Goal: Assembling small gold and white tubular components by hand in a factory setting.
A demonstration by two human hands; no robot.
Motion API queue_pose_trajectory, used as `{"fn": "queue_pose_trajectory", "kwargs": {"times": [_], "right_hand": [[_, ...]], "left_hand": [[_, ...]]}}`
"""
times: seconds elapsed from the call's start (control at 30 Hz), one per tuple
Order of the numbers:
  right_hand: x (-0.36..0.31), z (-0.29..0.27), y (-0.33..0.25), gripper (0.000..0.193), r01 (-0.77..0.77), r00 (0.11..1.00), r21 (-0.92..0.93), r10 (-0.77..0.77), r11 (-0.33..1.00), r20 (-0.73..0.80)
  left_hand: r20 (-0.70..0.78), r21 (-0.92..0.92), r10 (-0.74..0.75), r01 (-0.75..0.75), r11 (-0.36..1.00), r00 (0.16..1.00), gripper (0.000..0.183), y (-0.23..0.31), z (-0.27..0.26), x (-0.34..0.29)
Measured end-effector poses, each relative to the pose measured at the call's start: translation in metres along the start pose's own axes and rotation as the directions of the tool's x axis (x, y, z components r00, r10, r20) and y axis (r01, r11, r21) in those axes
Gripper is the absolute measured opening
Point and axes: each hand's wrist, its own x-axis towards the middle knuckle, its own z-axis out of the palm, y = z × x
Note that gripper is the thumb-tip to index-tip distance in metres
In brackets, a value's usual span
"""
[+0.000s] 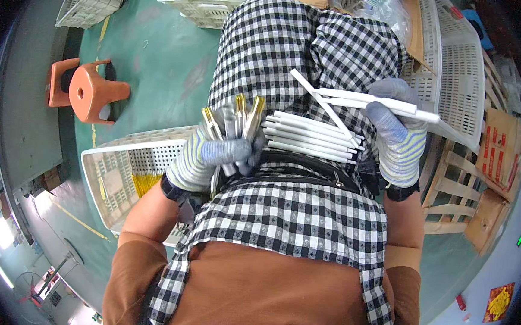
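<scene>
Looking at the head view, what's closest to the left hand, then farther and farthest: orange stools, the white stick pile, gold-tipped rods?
1. Gold-tipped rods: held in the left hand.
2. White stick pile: just right of it.
3. Orange stools: way off left.

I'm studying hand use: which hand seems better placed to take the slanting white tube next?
Probably the right hand: it is nearer the slanting tube and holds white tubes, while the left hand grips several shiny pieces.

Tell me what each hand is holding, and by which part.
The left hand holds silver rods below their gold tips. The right hand holds white tubes toward their right ends.
</scene>
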Motion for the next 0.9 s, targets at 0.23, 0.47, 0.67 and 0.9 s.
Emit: {"fn": "queue_pose_trajectory", "kwargs": {"times": [0.23, 0.47, 0.67, 0.9], "right_hand": [[-0.01, -0.018, 0.005, 0.015, -0.17, 0.984, -0.053, 0.167, 0.984, -0.054], [-0.007, -0.005, 0.007, 0.023, 0.195, 0.954, -0.804, 0.081, 0.562, 0.288], [-0.022, -0.023, -0.03, 0.017, 0.081, 0.971, -0.735, 0.114, 0.673, 0.211], [-0.04, -0.035, -0.067, 0.017, -0.185, 0.959, -0.423, 0.257, 0.887, 0.119]], "left_hand": [[-0.169, 0.436, 0.234, -0.14, 0.889, 0.958, 0.026, 0.016, -0.008, 0.02], [0.038, 0.501, 0.134, -0.135, 0.855, 0.99, 0.042, 0.027, -0.001, 0.036], [0.073, 0.603, 0.039, -0.075, 0.794, 0.997, 0.042, 0.037, -0.006, 0.021], [0.4, 0.731, 0.216, -0.453, 0.51, 0.89, 0.037, 0.034, -0.013, 0.025]]}}
